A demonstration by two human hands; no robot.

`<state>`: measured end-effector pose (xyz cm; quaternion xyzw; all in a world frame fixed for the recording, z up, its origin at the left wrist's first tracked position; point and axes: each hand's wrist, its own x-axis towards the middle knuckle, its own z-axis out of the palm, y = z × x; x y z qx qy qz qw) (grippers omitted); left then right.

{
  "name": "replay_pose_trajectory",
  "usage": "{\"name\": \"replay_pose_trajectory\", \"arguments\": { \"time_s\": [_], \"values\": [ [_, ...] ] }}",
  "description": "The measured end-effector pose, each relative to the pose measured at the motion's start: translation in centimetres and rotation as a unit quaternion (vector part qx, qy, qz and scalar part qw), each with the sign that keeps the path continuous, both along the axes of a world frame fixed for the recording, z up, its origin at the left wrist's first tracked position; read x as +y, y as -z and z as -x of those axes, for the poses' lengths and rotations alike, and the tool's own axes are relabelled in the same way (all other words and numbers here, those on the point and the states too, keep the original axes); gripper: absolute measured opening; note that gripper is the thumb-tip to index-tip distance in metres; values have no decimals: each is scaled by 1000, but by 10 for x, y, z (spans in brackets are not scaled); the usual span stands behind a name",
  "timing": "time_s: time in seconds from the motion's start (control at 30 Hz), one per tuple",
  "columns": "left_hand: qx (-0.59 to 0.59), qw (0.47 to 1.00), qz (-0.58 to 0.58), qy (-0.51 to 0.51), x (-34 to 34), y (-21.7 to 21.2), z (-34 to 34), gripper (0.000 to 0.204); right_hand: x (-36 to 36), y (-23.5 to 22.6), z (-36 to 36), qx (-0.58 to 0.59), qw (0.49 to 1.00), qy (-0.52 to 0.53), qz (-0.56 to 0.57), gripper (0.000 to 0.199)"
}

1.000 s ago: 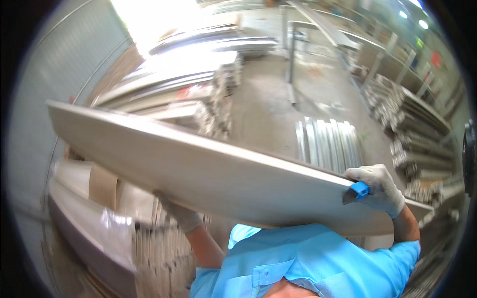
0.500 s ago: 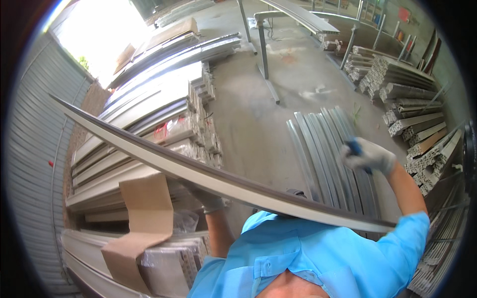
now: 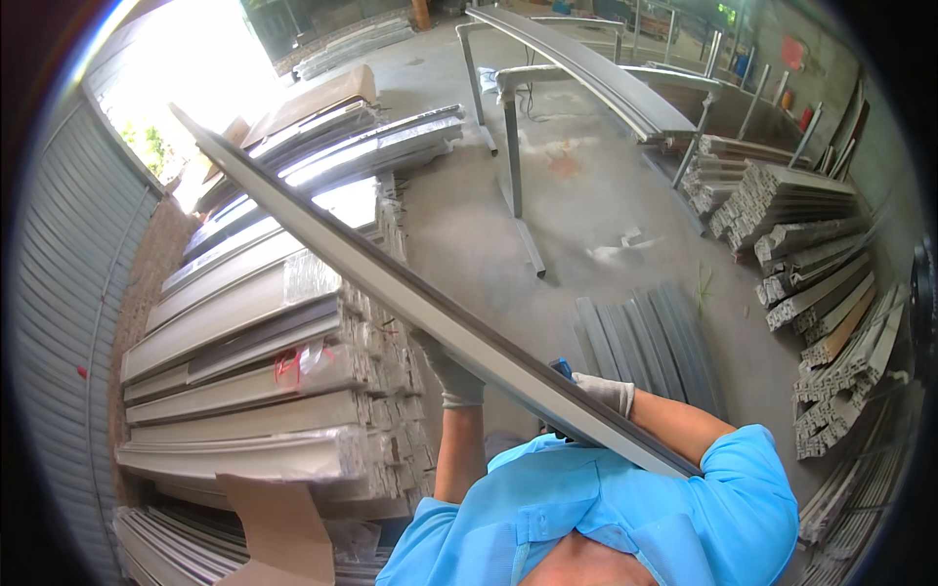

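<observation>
Board [image 3: 440,320] | left hand [image 3: 457,381] beneath | right hand [image 3: 608,393]: blue tool [image 3: 560,368] | film [image 3: 312,279] over profiles [image 3: 220,311]

The long profile [image 3: 420,308] extends diagonally before the person's torso [image 3: 625,508], far left to near right. Left: stacked lengths [image 3: 234,410], with a cardboard sheet [image 3: 278,532] at near left. Beyond the profile, to the right: a row of bars [image 3: 650,352] on the floor [image 3: 469,220]. Ahead: 2 trestles [image 3: 514,146] supporting a panel [image 3: 596,73]. Far right: piled lengths [image 3: 787,210].
</observation>
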<state>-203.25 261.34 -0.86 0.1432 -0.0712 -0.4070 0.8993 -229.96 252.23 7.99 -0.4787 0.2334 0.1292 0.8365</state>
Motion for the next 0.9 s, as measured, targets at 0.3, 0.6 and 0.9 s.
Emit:
{"name": "replay_pose_trajectory", "arguments": {
  "time_s": [0.3, 0.6, 0.9],
  "values": [
    [-178, 979, -100, 23, -183, -13, -99, 54, -152, 6, -105, 11, 985, 148, -88, 27],
    [-348, 928, -126, -52, -300, -96, -243, 41, -327, -22, -248, -27, 953, 254, 164, 28],
    [-472, 862, -180, -35, -436, -135, -338, 25, -511, -116, -299, 129, 862, 221, 438, 34]
  ]
}}
